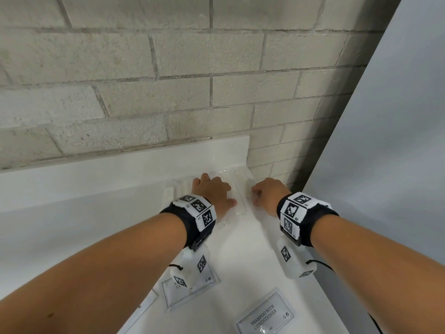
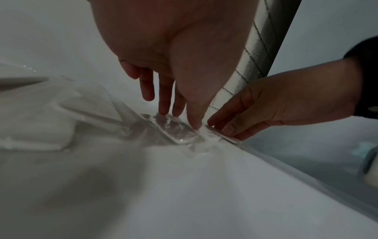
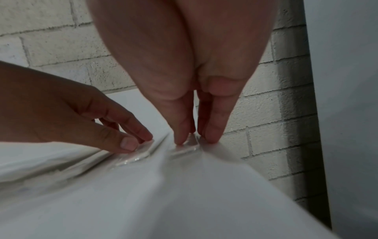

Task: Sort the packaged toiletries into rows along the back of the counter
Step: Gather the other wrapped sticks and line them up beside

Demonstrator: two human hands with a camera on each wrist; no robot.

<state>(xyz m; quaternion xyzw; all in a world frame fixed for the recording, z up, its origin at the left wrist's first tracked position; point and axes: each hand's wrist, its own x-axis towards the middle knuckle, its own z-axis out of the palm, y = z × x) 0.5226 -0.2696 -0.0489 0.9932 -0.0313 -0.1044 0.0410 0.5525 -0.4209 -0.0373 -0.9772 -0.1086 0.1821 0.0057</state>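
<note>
Several clear plastic packets lie side by side against the backsplash at the counter's back right corner. My left hand [image 1: 216,189] presses straight fingers onto one clear packet [image 1: 239,208], whose end shows in the left wrist view [image 2: 175,131]. My right hand [image 1: 262,192] rests thumb and fingertips on the neighbouring packet [image 1: 244,182] nearest the counter's right edge, seen close up in the right wrist view [image 3: 184,149]. Neither hand lifts anything. Two flat shampoo sachets [image 1: 267,314] [image 1: 192,283] lie nearer me on the counter.
The white counter [image 1: 240,249] ends at a low backsplash [image 1: 120,169] under a painted block wall [image 1: 168,92]. Its right edge runs beside a grey panel [image 1: 397,165]. More clear packets [image 1: 173,189] lie left of my left hand.
</note>
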